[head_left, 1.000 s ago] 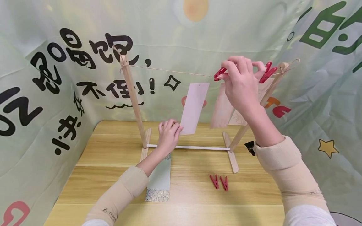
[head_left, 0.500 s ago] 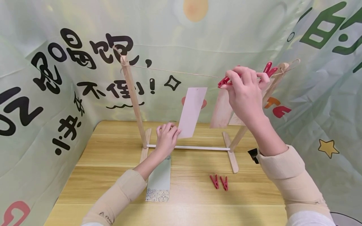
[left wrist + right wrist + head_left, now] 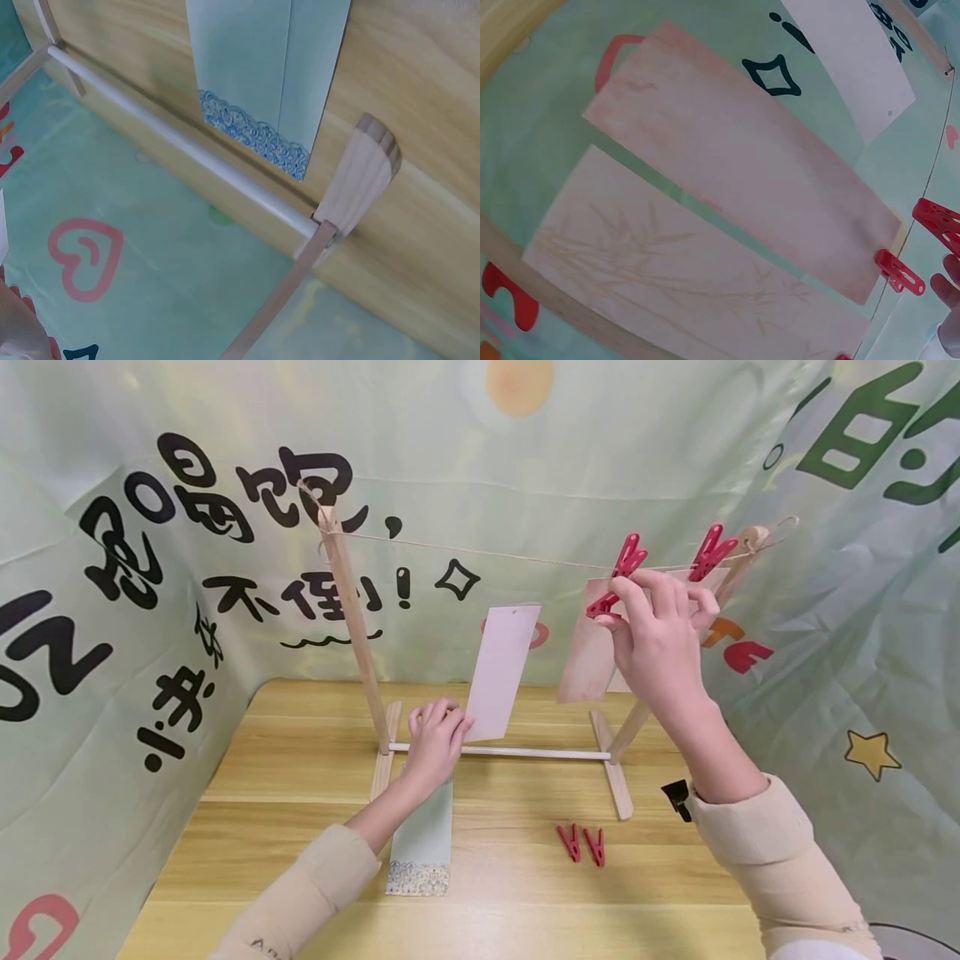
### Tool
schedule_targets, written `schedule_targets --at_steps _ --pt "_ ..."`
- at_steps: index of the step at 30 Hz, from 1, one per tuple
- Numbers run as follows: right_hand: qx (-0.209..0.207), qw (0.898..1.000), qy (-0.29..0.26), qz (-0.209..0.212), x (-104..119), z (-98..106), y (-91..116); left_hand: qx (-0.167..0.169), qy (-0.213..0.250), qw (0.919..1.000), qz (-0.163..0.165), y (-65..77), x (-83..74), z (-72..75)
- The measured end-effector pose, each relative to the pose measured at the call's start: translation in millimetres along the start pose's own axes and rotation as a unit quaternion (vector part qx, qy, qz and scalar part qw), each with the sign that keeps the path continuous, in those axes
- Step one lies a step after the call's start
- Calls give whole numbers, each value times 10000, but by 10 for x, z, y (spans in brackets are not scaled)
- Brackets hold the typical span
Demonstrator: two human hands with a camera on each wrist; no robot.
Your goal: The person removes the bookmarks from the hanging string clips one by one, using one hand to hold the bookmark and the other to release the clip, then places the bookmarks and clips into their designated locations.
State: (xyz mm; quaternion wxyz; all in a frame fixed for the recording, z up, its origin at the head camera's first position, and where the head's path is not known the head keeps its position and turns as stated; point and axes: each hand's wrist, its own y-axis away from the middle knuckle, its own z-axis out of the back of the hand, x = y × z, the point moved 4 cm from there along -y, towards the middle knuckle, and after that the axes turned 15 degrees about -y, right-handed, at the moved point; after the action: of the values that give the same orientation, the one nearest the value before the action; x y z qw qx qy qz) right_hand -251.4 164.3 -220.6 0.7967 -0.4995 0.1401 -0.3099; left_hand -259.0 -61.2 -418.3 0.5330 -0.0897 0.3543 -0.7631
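Note:
My left hand (image 3: 435,739) pinches a plain pale pink card (image 3: 502,672) by its lower left corner. The card stands tilted below the string, apart from it. In my right hand (image 3: 663,639) is a red clothespin (image 3: 602,605), also seen as a clothespin (image 3: 937,223) in the right wrist view. Just above, another red clothespin (image 3: 630,556) grips the string (image 3: 480,552) and a pinkish card (image 3: 587,652). A third clothespin (image 3: 710,553) hangs at the string's right end, with a bamboo-patterned card (image 3: 652,262) beside the pinkish one, partly hidden by my right hand in the head view.
The string runs between two wooden posts (image 3: 352,635) joined by a white rod (image 3: 536,752). Two red clothespins (image 3: 581,845) lie on the wooden table (image 3: 517,910). A pale blue-green card (image 3: 422,835) with patterned ends lies at left. A printed cloth (image 3: 450,460) surrounds the table.
My right hand has lowered with its clothespin, uncovering the one on the string. My left hand has drawn the pale pink card down and to the left.

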Motion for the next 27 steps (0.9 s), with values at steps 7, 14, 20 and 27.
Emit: schedule_targets --at_steps 7,14,20,27 --pt "22 9999 -64 -101 -18 -13 155 84 67 9999 68 97 17 11" --pt "229 9993 -143 -251 -37 -29 327 90 75 9999 106 207 37 4" --pt "331 9985 -125 -429 -59 -36 471 100 145 9997 183 309 57 -14" --pt "459 9969 -56 -635 -96 -71 669 -27 153 9997 196 445 77 -29"
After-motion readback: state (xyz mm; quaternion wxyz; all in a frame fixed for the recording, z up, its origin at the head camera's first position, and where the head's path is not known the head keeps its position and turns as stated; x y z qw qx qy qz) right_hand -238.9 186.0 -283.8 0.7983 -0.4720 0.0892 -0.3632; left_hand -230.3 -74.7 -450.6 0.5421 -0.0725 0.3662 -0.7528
